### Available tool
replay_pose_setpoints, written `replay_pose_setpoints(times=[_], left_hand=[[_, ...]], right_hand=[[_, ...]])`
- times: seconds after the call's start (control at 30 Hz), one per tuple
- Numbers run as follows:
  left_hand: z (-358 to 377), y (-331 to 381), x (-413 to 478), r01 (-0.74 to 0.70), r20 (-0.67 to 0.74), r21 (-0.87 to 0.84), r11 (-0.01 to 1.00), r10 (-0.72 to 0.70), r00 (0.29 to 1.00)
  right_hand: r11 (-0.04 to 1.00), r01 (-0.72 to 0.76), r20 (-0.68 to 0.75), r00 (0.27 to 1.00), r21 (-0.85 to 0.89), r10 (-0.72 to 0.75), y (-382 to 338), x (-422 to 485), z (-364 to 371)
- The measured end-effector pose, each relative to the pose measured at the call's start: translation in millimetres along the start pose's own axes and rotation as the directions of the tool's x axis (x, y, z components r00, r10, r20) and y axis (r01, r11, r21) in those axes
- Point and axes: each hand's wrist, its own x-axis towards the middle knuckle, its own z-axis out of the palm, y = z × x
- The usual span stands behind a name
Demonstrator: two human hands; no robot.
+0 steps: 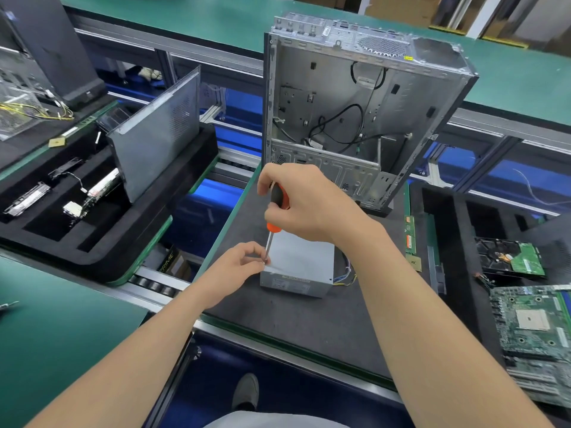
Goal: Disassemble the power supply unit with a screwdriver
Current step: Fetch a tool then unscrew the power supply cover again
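Note:
A grey metal power supply unit lies flat on the dark work mat, coloured wires trailing from its right side. My right hand grips the orange-and-black handle of a screwdriver, held nearly upright. Its shaft runs down to the unit's near-left top corner. My left hand pinches the shaft's tip at that corner; the tip and any screw are hidden by my fingers.
An empty computer case stands upright behind the unit. A black foam tray with parts and a leaning metal side panel sit at left. A hard drive and a motherboard lie at right.

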Motion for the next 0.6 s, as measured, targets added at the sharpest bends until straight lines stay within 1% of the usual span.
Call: replay_pose_setpoints(times=[0.2, 0.37, 0.47, 0.6], left_hand=[[0.5, -3.9, 1.6, 0.007, -0.006, -0.014, 1.000, -0.007, 1.000], [0.9, -6.4, 3.3, -0.005, -0.051, -0.030, 1.000, 0.004, 0.999], [1.3, -7.1, 6.3, -0.071, -0.114, -0.039, 0.997, 0.066, 0.991], [0.4, -3.5, 9.0, -0.146, -0.170, -0.100, 0.984, 0.128, 0.977]], right_hand=[[0.999, -0.037, -0.006, 0.999, 0.023, 0.037, -1.8, -1.4, -0.5], [0.999, -0.045, 0.002, 0.999, 0.021, 0.045, -1.8, -0.9, -0.6], [0.998, -0.059, -0.002, 0.998, 0.009, 0.059, 0.1, -1.5, 0.0], [0.997, -0.076, -0.028, 0.997, 0.013, 0.076, 4.7, -3.2, -0.1]])
